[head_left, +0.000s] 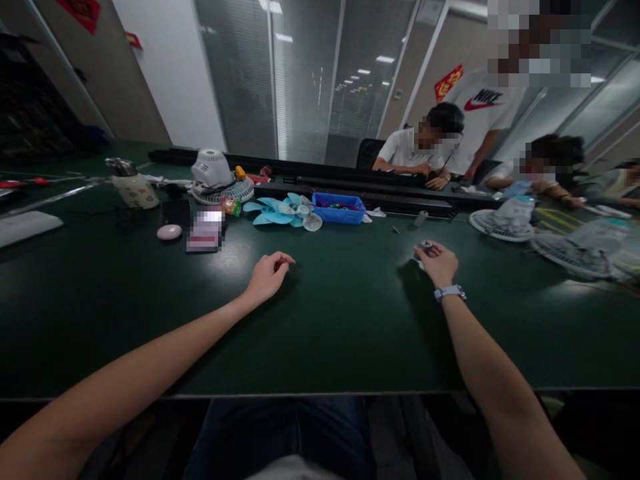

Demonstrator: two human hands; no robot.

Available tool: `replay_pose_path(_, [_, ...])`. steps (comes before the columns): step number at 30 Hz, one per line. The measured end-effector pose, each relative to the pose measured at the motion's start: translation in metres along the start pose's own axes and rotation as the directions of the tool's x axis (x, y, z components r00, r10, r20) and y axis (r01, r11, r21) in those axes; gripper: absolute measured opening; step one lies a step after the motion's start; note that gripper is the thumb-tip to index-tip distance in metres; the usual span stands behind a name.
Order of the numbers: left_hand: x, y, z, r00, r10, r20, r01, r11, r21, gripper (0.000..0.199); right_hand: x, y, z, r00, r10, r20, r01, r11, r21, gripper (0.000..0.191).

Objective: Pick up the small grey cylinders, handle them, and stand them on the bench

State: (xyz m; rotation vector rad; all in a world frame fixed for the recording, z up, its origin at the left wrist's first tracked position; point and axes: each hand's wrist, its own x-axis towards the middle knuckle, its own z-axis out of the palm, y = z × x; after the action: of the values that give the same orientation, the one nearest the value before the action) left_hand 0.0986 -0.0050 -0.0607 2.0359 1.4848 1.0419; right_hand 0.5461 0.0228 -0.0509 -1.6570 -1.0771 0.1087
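My right hand (441, 263), a grey watch on its wrist, pinches a small round metal part (425, 245) between thumb and fingers, just above the green table (330, 333). Something white shows under the fingertips, too small to name. Over the middle left of the table is my left hand (270, 275), its fingers curled together near the thumb, with nothing visible in it. Beyond the right hand stands a small metallic cylinder (421, 218), and a tiny dark piece (395, 230) lies near it.
Blue fan blades (277, 210) lie beside a blue bin (339, 208) of wires. Fan bodies stand left (213, 170) and right (510, 217). A phone-like object (205, 230), pink mouse (169, 232) and tool cup (133, 190) are at left. Black rails (370, 193) cross behind; people work beyond.
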Motion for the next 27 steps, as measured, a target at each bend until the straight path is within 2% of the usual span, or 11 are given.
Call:
replay_pose_path(2, [0.0, 0.0, 0.0, 1.0, 0.0, -0.01, -0.001, 1.0, -0.016, 0.024, -0.023, -0.031, 0.017, 0.995, -0.065, 0.079, 0.054, 0.989, 0.136, 0.053])
replay_pose_path(4, [-0.001, 0.003, 0.0, 1.0, 0.005, -0.013, -0.006, 0.999, -0.033, 0.024, -0.062, -0.067, 0.038, 0.954, -0.167, 0.251, 0.093, 0.955, 0.283, 0.054])
replay_pose_path(5, [-0.002, 0.005, -0.001, 1.0, 0.013, -0.008, -0.014, 0.999, -0.04, 0.024, -0.084, -0.085, 0.048, 0.909, -0.214, 0.357, 0.085, 0.935, 0.344, 0.054])
replay_pose_path(7, [-0.005, 0.01, -0.004, 0.999, 0.047, 0.0, -0.047, 0.998, -0.05, 0.028, -0.13, -0.116, 0.064, 0.767, -0.343, 0.543, 0.086, 0.893, 0.442, 0.052])
replay_pose_path(9, [-0.009, 0.017, -0.006, 0.994, 0.105, -0.007, -0.105, 0.993, -0.062, 0.031, -0.166, -0.138, 0.074, 0.638, -0.429, 0.64, 0.078, 0.862, 0.501, 0.05])
replay_pose_path(11, [-0.013, 0.024, -0.008, 0.984, 0.176, -0.012, -0.176, 0.981, -0.076, 0.032, -0.188, -0.149, 0.078, 0.565, -0.47, 0.678, 0.079, 0.849, 0.523, 0.049])
replay_pose_path(13, [-0.016, 0.03, -0.009, 0.967, 0.254, 0.012, -0.252, 0.964, -0.084, 0.031, -0.197, -0.151, 0.078, 0.542, -0.488, 0.684, 0.097, 0.845, 0.527, 0.048])
replay_pose_path(15, [-0.019, 0.034, -0.009, 0.949, 0.313, 0.049, -0.308, 0.948, -0.087, 0.028, -0.198, -0.15, 0.077, 0.545, -0.493, 0.678, 0.119, 0.846, 0.52, 0.047])
replay_pose_path(18, [-0.019, 0.034, -0.009, 0.946, 0.32, 0.057, -0.315, 0.945, -0.086, 0.026, -0.195, -0.148, 0.075, 0.561, -0.476, 0.678, 0.134, 0.86, 0.492, 0.043])
replay_pose_path(21, [-0.014, 0.028, -0.012, 0.948, 0.312, 0.067, -0.306, 0.948, -0.087, 0.027, -0.195, -0.147, 0.075, 0.548, -0.478, 0.687, 0.125, 0.858, 0.498, 0.045])
replay_pose_path(27, [-0.004, 0.021, -0.025, 0.896, 0.427, 0.121, -0.42, 0.904, -0.082, 0.023, -0.197, -0.142, 0.078, 0.562, -0.488, 0.667, 0.127, 0.848, 0.514, 0.044])
